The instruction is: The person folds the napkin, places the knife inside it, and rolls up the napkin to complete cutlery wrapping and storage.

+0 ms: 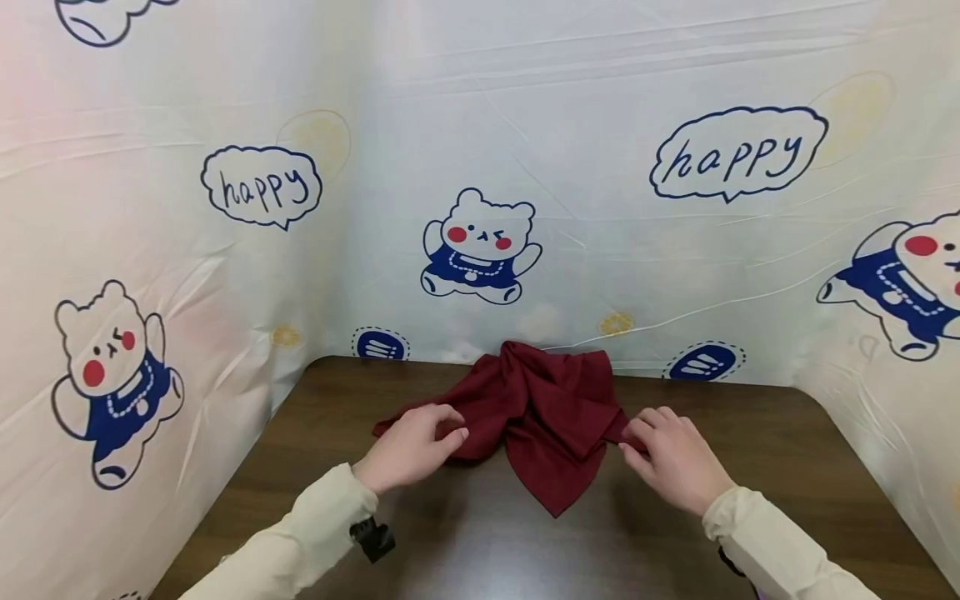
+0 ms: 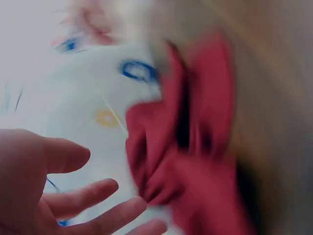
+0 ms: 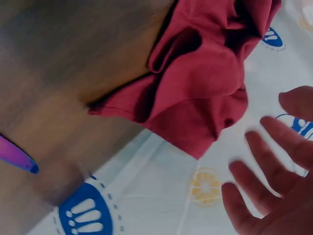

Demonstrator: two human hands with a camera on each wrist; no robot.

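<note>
A dark red cloth point(image 1: 555, 417) lies crumpled in loose folds at the far side of the brown table, one pointed corner toward me. My left hand point(image 1: 415, 446) hovers by its left part, fingers loosely bent and thumb apart. In the left wrist view the fingers point(image 2: 98, 193) spread beside the blurred red cloth point(image 2: 181, 147) with nothing between them. At the cloth's right edge is my right hand point(image 1: 675, 458), its fingertips overlapping a corner in the head view. The right wrist view shows those fingers point(image 3: 269, 164) spread apart, away from the cloth point(image 3: 195, 83), and holding nothing.
The brown wooden table point(image 1: 480, 550) ends at a white printed curtain point(image 1: 600, 275) that rises behind it and on both sides. A black strap piece point(image 1: 372, 540) hangs at the left sleeve. A purple pointed thing point(image 3: 17, 154) shows at the right wrist view's left edge.
</note>
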